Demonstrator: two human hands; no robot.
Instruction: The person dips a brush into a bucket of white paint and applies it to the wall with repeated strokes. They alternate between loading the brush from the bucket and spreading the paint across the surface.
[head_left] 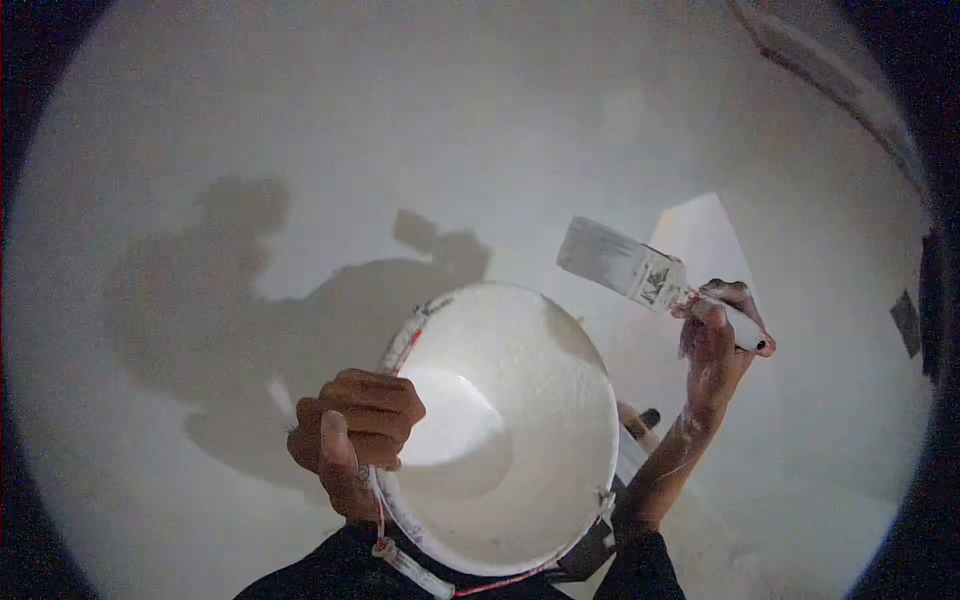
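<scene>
A round white bucket (560, 430) is tilted so that its inside faces the camera, with white liquid or coating in it. My left hand (358, 435) is closed around the bucket's rim on the left side; the wire handle hangs below it. To the right of the bucket, my right hand (718, 335) grips a wide paintbrush (655, 280) by its white handle. The brush's flat bristles point up and left, apart from the bucket. White smears mark the handle, the fingers and the right wrist.
A pale wall (450, 130) fills the background, with shadows of the person and brush on its left half. A dark-edged strip runs down the upper right. A small dark patch (905, 323) is at the far right.
</scene>
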